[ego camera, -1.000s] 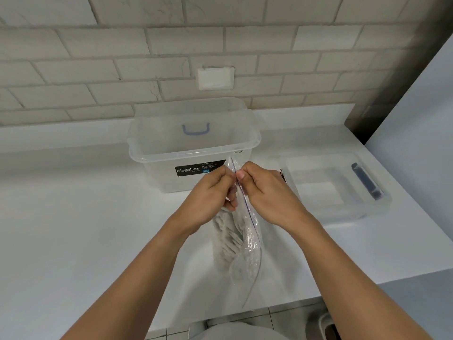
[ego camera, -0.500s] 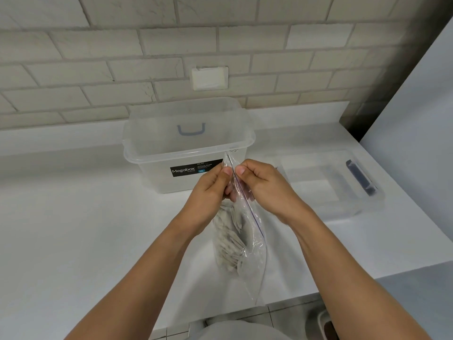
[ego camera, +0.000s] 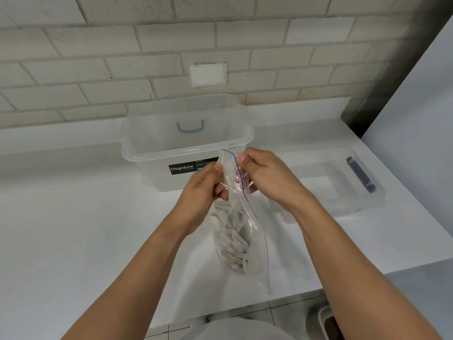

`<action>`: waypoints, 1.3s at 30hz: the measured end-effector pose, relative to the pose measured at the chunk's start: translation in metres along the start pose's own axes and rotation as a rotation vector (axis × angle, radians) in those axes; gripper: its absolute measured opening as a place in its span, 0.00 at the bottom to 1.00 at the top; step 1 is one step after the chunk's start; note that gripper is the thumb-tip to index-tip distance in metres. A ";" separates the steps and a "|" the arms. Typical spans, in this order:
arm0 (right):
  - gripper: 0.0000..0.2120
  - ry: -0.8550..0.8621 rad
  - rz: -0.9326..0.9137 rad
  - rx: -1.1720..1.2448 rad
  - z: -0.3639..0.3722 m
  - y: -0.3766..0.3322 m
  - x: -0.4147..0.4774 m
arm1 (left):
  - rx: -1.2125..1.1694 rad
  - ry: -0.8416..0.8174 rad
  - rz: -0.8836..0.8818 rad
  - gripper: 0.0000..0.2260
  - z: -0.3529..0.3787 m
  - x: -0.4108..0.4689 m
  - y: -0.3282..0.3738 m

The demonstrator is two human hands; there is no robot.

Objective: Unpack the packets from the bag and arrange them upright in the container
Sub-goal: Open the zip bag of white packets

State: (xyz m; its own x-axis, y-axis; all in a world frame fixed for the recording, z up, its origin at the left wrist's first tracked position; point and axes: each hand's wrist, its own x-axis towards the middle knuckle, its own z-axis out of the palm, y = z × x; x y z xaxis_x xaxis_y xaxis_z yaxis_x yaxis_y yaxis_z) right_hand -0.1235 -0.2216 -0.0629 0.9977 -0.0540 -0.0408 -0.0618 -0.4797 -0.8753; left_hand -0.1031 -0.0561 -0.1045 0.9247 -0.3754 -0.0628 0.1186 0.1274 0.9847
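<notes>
Head view: both hands, left and right, pinch the clear zip-seal plastic bag of pale packets before the open clear plastic container, likely parting its seal.

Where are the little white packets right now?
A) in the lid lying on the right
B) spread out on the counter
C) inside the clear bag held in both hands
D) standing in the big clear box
C: the packets lie bunched inside the bag, whose top the left hand and the right hand pinch between them.
</notes>
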 end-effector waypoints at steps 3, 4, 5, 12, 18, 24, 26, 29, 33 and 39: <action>0.17 -0.036 0.015 -0.036 -0.007 -0.005 -0.001 | 0.021 0.004 -0.013 0.17 -0.002 -0.001 0.012; 0.18 -0.044 0.033 -0.038 -0.007 -0.005 -0.003 | 0.029 -0.007 -0.026 0.17 -0.001 -0.002 0.015; 0.19 -0.046 0.050 -0.027 -0.006 -0.006 -0.005 | 0.043 -0.028 -0.042 0.17 0.002 -0.004 0.017; 0.15 0.117 0.056 -0.020 0.000 0.008 -0.039 | 0.026 -0.052 -0.022 0.10 0.017 -0.024 0.019; 0.16 0.073 0.016 -0.274 -0.006 0.018 -0.064 | 0.116 0.054 -0.006 0.08 0.020 -0.019 0.016; 0.16 0.259 0.114 -0.187 -0.021 0.032 -0.056 | 0.069 0.061 -0.084 0.06 0.007 -0.016 0.023; 0.16 0.232 0.077 -0.193 -0.017 0.029 -0.056 | -0.005 0.056 -0.155 0.05 0.009 -0.017 0.025; 0.15 0.218 0.017 -0.220 -0.003 0.020 -0.056 | -0.025 0.035 -0.261 0.19 0.020 -0.026 0.023; 0.14 0.231 -0.029 -0.180 0.011 0.012 -0.062 | 0.079 0.035 -0.301 0.19 0.029 -0.046 0.012; 0.05 0.050 0.053 0.183 0.011 0.008 -0.076 | -0.024 0.115 -0.267 0.03 0.026 -0.048 0.019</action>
State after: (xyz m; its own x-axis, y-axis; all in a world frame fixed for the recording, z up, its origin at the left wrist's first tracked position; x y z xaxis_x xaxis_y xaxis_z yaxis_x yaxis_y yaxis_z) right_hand -0.1997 -0.2118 -0.0725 0.9903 -0.1204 -0.0691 -0.1035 -0.3077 -0.9458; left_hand -0.1543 -0.0595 -0.0791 0.8944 -0.2924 -0.3384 0.3705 0.0604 0.9269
